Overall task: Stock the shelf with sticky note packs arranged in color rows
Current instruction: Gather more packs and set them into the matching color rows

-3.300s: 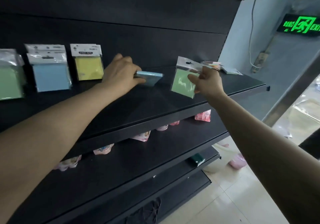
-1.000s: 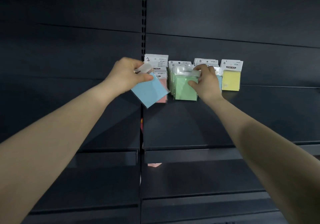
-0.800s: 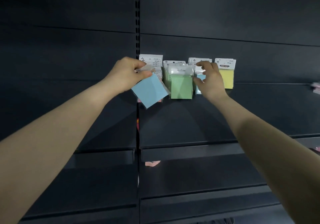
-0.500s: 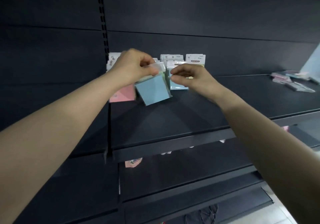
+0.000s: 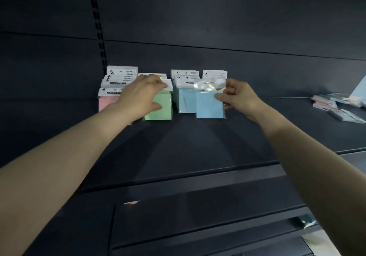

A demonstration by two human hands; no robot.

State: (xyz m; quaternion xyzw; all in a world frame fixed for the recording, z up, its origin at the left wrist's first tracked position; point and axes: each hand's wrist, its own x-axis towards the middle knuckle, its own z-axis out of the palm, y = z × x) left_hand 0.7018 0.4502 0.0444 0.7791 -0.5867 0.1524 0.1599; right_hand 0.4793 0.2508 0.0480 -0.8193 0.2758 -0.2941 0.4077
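Pinching a blue pack (image 5: 210, 105) by its right edge with the right hand (image 5: 239, 99), thumb and curled fingers closed on the wrapper, leaving face and bottom edge free, likely for standing it upright. Held immediately left of that hand, in front of the yellow row (image 5: 214, 75) and overlapping the blue row (image 5: 184, 101) further left; touching the shelf (image 5: 198, 146) or just above it, hard to tell. By judgement bound for the front of that blue row, colour to colour. Gripping the front green pack (image 5: 158, 110) with the left hand (image 5: 142, 97), fingers draped over its header, thumb on its face, probably to steady the leaning stack against toppling forward. Just left of that wrist, the pink row (image 5: 107, 103), headers stepped one above another, each label readable. Well off to the right of the right hand, loose packs (image 5: 340, 107) lying flat, apparently awaiting sorting. Next, probably: sliding the blue pack leftward and setting it down square, without knocking the yellow row.
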